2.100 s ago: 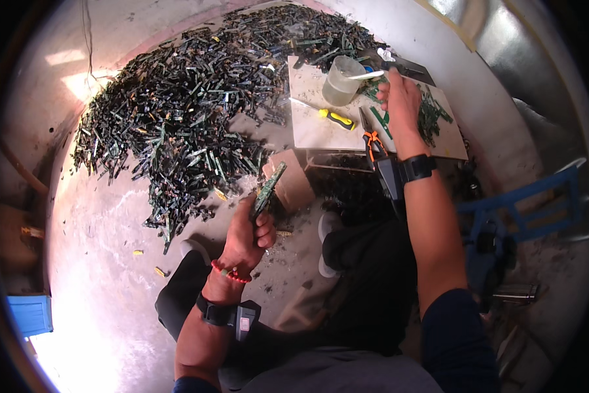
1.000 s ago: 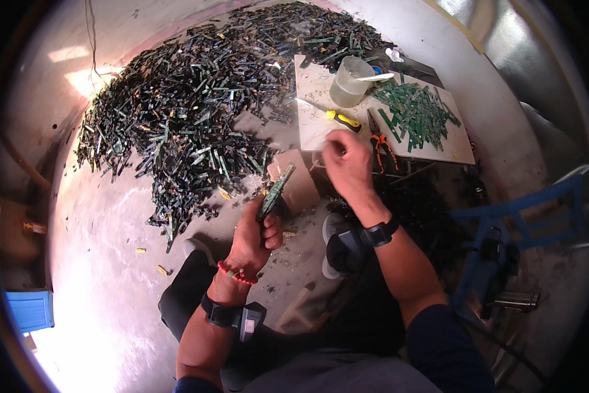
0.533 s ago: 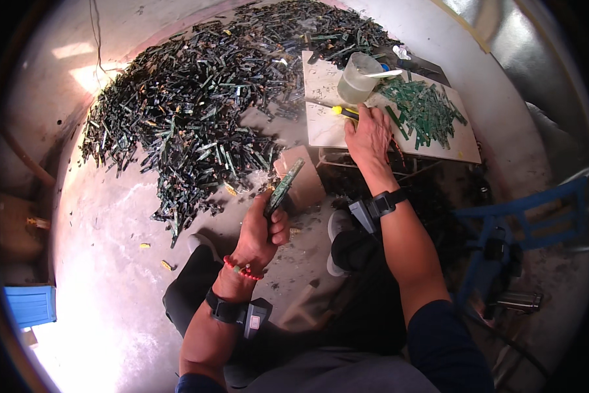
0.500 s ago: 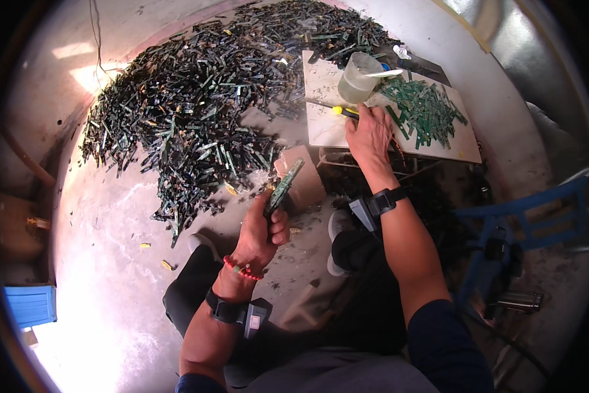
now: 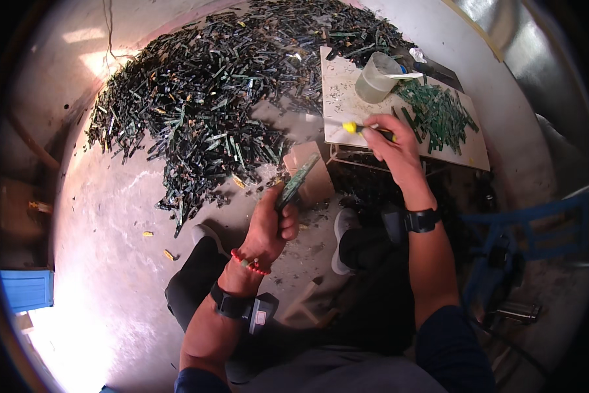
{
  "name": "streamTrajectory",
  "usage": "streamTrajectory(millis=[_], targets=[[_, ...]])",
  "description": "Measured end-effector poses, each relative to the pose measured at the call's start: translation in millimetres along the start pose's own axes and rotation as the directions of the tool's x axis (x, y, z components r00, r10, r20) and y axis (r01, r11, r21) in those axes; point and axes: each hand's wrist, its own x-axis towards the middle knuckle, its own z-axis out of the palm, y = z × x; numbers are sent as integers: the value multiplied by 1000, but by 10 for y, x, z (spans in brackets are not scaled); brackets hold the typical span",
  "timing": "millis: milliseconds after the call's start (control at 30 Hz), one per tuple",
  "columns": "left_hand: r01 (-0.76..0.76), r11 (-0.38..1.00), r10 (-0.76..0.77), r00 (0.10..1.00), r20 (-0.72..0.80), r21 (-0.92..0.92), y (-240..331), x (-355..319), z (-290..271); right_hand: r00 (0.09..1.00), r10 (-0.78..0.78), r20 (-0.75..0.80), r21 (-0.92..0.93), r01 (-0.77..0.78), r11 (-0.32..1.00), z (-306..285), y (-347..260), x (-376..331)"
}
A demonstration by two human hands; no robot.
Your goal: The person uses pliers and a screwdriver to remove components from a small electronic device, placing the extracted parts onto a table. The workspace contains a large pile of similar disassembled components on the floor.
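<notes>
My left hand (image 5: 273, 216) is closed around a long, narrow green strip (image 5: 299, 178), which looks like a piece of circuit board and tilts up to the right. My right hand (image 5: 399, 147) grips a screwdriver (image 5: 350, 127) with a yellow-and-black handle; its thin shaft points left and is blurred. That hand is just over the front edge of a low pale tabletop (image 5: 339, 85). Beyond it on the tabletop lies a heap of green strips (image 5: 441, 114), with a cloudy plastic cup (image 5: 375, 82) and a white-handled tool (image 5: 405, 76) beside it.
A large pile of dark strips (image 5: 202, 111) covers the floor ahead and to the left. Between my hands and the table stands a cardboard piece (image 5: 317, 187). A blue frame (image 5: 536, 216) is at the right, a blue bin (image 5: 26, 289) at the far left.
My right hand has lifted the screwdriver off the tabletop and drawn it nearer, toward the front edge. My left hand still holds the strip in nearly the same place. The view has shifted slightly.
</notes>
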Motion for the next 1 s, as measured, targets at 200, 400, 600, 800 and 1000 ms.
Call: streamTrajectory(millis=[200, 400, 600, 800, 1000], targets=[[17, 999, -14, 999, 51, -51, -8, 9, 2, 991, 131, 6, 345, -125, 930, -331, -83, -213], [-4, 1000, 3, 992, 122, 6, -50, 14, -57, 984, 176, -18, 279, -164, 946, -408, -150, -253], [-22, 1000, 20, 995, 93, 21, -54, -14, -34, 981, 196, 0, 217, -191, 957, -441, -146, -243], [-76, 988, 73, 997, 33, 136, -81, -22, 21, 978, 208, -11, 251, -198, 947, -409, -145, -246], [-85, 987, 82, 996, 26, 137, -72, -35, 31, 976, 211, -58, 297, -185, 937, -414, -168, -246]])
